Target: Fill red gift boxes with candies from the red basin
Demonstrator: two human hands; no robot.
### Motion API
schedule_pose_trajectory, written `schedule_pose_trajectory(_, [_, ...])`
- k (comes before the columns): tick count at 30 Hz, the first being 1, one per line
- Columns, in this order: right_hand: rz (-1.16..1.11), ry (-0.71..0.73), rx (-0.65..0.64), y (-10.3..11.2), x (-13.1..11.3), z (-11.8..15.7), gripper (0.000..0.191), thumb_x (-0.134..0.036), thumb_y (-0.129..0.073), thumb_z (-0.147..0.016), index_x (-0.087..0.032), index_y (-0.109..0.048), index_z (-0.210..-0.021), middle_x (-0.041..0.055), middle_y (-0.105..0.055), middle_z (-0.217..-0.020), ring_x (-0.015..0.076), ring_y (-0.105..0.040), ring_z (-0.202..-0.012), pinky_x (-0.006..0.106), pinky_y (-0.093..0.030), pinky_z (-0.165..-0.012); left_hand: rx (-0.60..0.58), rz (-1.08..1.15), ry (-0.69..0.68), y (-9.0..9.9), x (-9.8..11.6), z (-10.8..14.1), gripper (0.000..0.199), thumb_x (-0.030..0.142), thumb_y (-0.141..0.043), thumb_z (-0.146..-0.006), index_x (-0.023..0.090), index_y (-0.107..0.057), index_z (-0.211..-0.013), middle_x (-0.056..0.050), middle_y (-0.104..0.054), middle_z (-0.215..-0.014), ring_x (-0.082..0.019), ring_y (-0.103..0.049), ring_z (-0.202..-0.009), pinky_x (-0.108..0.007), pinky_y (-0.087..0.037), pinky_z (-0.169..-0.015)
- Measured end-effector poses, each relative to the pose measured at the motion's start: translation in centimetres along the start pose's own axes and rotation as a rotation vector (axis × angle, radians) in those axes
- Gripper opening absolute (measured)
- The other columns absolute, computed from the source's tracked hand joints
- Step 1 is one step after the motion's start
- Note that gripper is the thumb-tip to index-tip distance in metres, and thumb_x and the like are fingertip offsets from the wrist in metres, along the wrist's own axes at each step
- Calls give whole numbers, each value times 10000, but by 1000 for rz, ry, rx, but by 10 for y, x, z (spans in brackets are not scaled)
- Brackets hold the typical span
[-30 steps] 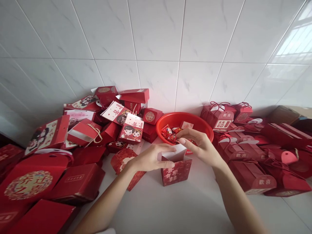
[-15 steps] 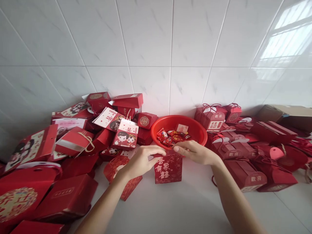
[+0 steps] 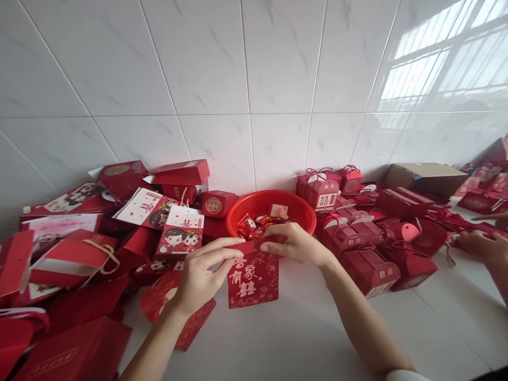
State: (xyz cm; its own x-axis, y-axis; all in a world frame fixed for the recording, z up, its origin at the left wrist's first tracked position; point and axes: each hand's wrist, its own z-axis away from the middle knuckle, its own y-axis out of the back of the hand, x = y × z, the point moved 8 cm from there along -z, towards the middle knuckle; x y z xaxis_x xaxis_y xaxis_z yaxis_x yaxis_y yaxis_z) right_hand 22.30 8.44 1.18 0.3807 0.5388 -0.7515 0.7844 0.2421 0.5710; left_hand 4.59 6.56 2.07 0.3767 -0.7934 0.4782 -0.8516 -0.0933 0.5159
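Left hand [image 3: 208, 270]: pinched the flap [image 3: 249, 247]'s left end.
Right hand [image 3: 299, 244]: pinched its right end.
Red box [image 3: 254, 286]: went from open-mouthed to seemingly closed beneath the fingers.

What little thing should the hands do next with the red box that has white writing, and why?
Maybe gently press the top flap along its fold. The left hand and right hand already have fingers at its two ends, above the gift box's white writing, so an even push looks easy.
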Motion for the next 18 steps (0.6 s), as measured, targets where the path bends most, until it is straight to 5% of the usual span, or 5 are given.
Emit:
schedule_pose_trajectory(6, [-66, 37, 210, 10, -10, 1, 332, -482, -691, -860, -151, -717, -841, 26, -653, -757, 125, -513, -647, 252, -410, -589, 80, 0, 33, 11, 6, -1, 226, 181, -593, -905, 229, -734, -735, -30, -765, -1075, -174, -740, -864, -270, -624, -756])
schedule_pose_trajectory(11, [-10, 103, 368, 33, -42, 28, 241, -400, -672, -892, -174, -722, -824, 28, -689, -780, 144, -591, -700, 267, -470, -644, -85, 9, -25, 6, 14, -3, 155, 231, -651, -885, 286, -742, -998, -14, -741, -1177, -220, -693, -1107, -305, -582, -946])
schedule_pose_trajectory(14, [200, 51, 639, 78, -69, 75, 157, -358, -706, -866, -208, -733, -826, 31, -693, -773, 158, -603, -695, 288, -483, -619, -156, -13, -63, 9, 18, -3, 219, 249, -649, -892, 297, -723, -1092, -19, -688, -1292, -231, -649, -1199, -311, -554, -1000])
schedule_pose_trajectory(18, [471, -75, 1239, 155, -90, 185, 146, -351, -811, -745, -236, -751, -814, 24, -660, -686, 158, -575, -596, 315, -453, -530, -114, -41, -62, 30, 14, -5, 171, 256, -634, -899, 306, -740, -1023, -8, -711, -1237, -223, -678, -1132, -329, -563, -988])
